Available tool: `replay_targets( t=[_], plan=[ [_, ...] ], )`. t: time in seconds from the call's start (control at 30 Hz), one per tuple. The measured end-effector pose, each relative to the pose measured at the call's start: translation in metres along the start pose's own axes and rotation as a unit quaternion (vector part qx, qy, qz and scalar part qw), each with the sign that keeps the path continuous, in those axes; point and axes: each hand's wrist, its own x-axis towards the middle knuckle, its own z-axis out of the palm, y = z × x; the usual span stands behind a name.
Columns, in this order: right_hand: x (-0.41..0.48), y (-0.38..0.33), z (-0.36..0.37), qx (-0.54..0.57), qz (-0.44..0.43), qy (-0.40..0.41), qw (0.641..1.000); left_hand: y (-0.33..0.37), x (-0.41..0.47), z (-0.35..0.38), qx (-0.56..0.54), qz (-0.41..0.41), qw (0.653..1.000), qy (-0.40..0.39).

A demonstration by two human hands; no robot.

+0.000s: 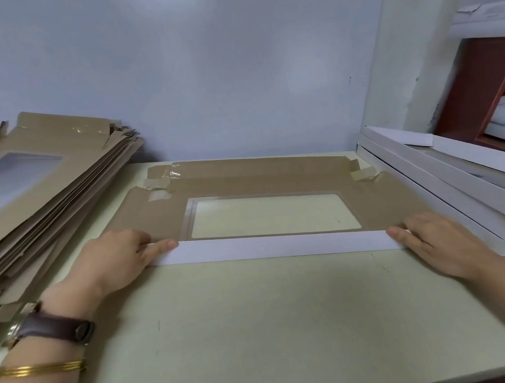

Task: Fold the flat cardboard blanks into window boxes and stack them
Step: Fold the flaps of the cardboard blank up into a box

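A flat brown cardboard blank (383,204) with a clear window (273,214) lies on the pale table (262,333). Its near flap (283,246) is folded over toward the window, white side up. My left hand (116,262) presses the flap's left end with fingers pointing right. My right hand (441,241) presses the flap's right end with straight fingers. A pile of several flat brown blanks (39,198) leans at the left. Folded white boxes (454,185) are stacked at the right.
A pale blue wall (214,68) stands right behind the blank. At the far right a red-brown shelf (486,89) holds white items. I wear a watch and gold bangles on my left forearm.
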Motion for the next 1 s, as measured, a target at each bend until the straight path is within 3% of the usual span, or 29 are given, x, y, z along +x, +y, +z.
replay_targets(
  t=[0.4,0.63,0.8,0.87,0.93,1.0],
  plan=[
    [0.016,0.007,0.001,0.013,0.080,-0.071,0.994,-0.005,0.007,0.009,0.063,-0.047,0.996,-0.029],
    [0.017,0.005,0.013,0.003,0.085,-0.027,0.996,-0.004,0.012,0.021,0.113,-0.069,0.991,0.005],
    [0.020,-0.003,0.019,-0.037,0.125,-0.054,0.990,0.002,0.009,0.028,0.096,-0.139,0.985,-0.033],
    [0.023,-0.013,0.021,-0.057,0.106,-0.034,0.992,0.008,0.009,0.027,0.110,-0.110,0.988,-0.015],
    [0.026,-0.029,0.020,-0.039,0.070,-0.010,0.997,0.018,0.010,0.027,0.114,-0.012,0.993,0.031],
    [0.027,-0.048,0.020,-0.011,0.033,-0.020,0.999,0.037,0.011,0.025,0.046,0.098,0.994,0.024]
  ],
)
